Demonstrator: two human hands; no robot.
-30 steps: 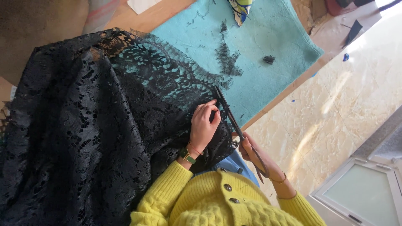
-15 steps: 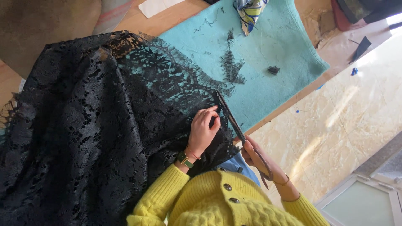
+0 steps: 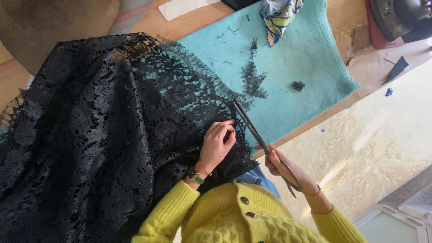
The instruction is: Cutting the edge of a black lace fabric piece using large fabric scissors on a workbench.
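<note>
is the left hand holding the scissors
No, the scissors are in the right hand, while the left hand rests flat on the black lace fabric.

— Lace fabric [image 3: 99,135]: black, openwork floral pattern, fringed scalloped edge.
— Cloth under it [image 3: 306,58]: turquoise, plain, strewn with black lace scraps [image 3: 253,78].
— Scissors [image 3: 261,139]: dark blades and handles.
— Sweater [image 3: 234,220]: bright yellow knit, dark buttons. Watch strap [image 3: 194,174]: green.
— Bundle at top [image 3: 279,13]: white, yellow and blue print.
— Floor [image 3: 373,148]: cream marbled tile
</note>
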